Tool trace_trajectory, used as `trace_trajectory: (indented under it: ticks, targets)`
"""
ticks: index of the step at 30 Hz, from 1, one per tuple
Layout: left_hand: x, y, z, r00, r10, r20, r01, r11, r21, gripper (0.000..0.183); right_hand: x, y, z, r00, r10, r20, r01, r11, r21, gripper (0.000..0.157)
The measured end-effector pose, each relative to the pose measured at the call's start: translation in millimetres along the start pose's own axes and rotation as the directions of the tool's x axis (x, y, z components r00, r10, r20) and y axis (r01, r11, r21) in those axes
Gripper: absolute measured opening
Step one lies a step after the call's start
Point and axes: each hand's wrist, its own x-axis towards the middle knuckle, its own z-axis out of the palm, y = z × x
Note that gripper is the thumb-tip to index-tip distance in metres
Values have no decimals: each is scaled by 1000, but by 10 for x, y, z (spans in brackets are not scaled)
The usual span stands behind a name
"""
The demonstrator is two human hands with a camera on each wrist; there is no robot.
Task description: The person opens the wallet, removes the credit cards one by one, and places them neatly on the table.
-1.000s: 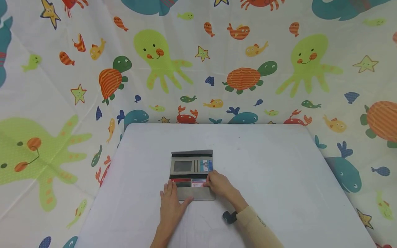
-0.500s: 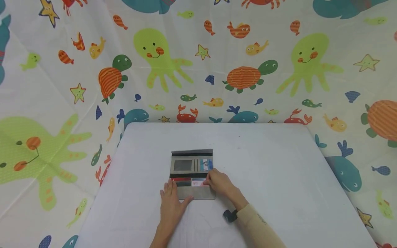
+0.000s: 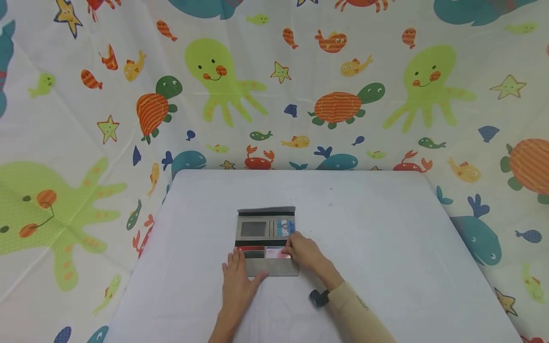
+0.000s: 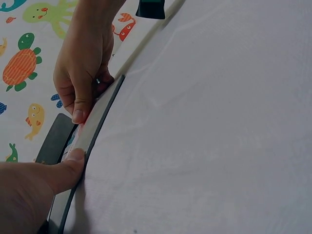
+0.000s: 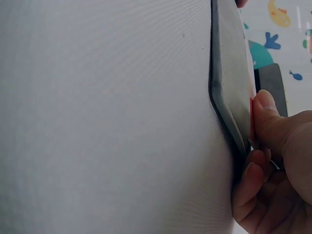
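Pinkish-white, our card [image 3: 273, 253] sits at the lower right of the open wallet [image 3: 274, 267], its long axis running side to side. Our right hand [image 3: 305, 251], the nearer, angles in from the right, fingers curled, pinching the card's right end. Our left hand [image 3: 238, 276] steadies the wallet's left side, fingers straight, thumb spread along the near edge.

Head view is softly lit, both wrist views dimmer.
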Motion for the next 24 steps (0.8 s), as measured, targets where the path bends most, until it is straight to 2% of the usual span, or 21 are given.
trace_trajectory:
  ticks: [11,24]
  targets:
    - [-6,6,12,1000,-13,11,13,1000,6,101,-61,92,-34,999,-38,5,37,991,126,24]
    - [-4,-19,18,1000,3,-8,-3,1000,-17,102,-93,83,-35,1000,-22,-10,24,986,166,15]
